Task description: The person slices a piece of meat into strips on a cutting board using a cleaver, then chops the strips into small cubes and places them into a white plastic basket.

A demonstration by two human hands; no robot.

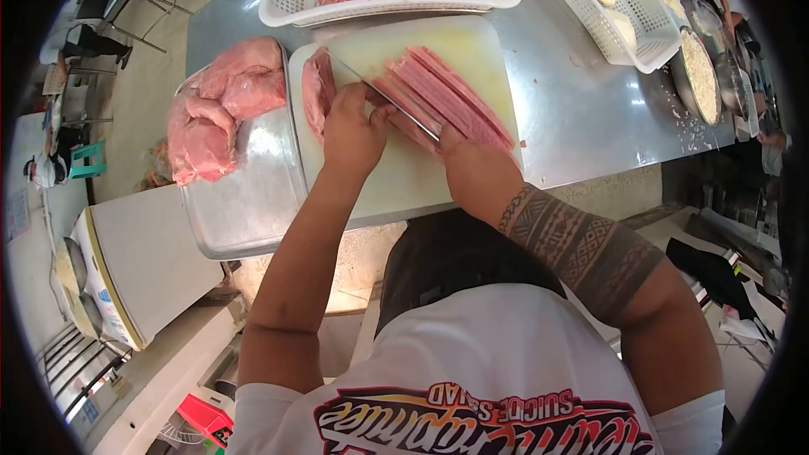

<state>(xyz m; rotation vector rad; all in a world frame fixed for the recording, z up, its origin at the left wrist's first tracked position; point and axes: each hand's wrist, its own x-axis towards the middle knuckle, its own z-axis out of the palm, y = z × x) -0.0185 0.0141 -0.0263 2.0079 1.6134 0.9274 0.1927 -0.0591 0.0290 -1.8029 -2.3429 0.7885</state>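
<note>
My right hand (476, 164) is closed round the handle of a knife (404, 114), whose long blade slants up and left across the white cutting board (379, 181). My left hand (354, 131) has its fingers curled down on raw meat beside the blade; the fingertips are partly hidden. Long strips of pink meat (451, 97) lie side by side to the right of the blade. Left of my left hand, a thick slab of meat (316, 93) rests near the board's left edge.
Large raw meat pieces (232, 109) lie on a metal tray (244, 219) at the left. A white basket (379, 13) of diced meat stands behind the board. Another basket (632, 50) holds pale rounded pieces at the back right, near a bowl (699, 76) of pale shreds.
</note>
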